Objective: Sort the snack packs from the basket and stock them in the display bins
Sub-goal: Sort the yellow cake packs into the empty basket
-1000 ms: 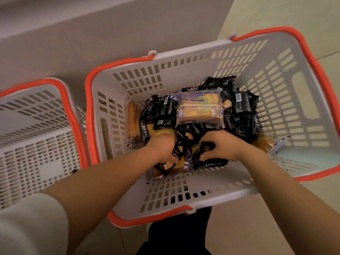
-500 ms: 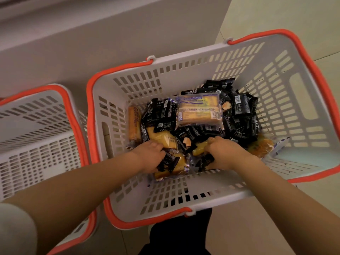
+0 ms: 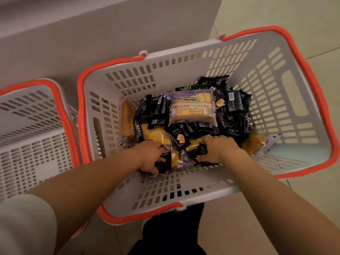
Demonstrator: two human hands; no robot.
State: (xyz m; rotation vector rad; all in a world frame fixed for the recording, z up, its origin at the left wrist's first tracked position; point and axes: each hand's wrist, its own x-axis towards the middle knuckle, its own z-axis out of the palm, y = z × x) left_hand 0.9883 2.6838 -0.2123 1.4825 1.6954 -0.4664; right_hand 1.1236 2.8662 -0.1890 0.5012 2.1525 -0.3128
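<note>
A white slotted basket (image 3: pixel 184 70) with an orange rim holds a heap of snack packs. Many are small black packs (image 3: pixel 233 109); a clear bread pack (image 3: pixel 193 107) lies on top and an orange one (image 3: pixel 127 120) stands at the left wall. Both hands are down in the near part of the heap. My left hand (image 3: pixel 149 157) grips small black packs (image 3: pixel 163 163) over a yellow cake pack. My right hand (image 3: pixel 219 148) curls its fingers round black packs (image 3: pixel 199 150) near the front wall.
A second white basket (image 3: pixel 33 137) with an orange rim stands to the left, nothing visible inside. A grey cabinet face (image 3: pixel 92 34) rises behind both baskets. Beige floor tiles (image 3: pixel 276 15) lie to the right. Dark trousers (image 3: pixel 171 236) show below the basket.
Both hands have slid a little toward the basket's near wall while gathering black packs. The camera view has shifted slightly, so the baskets sit lower in frame.
</note>
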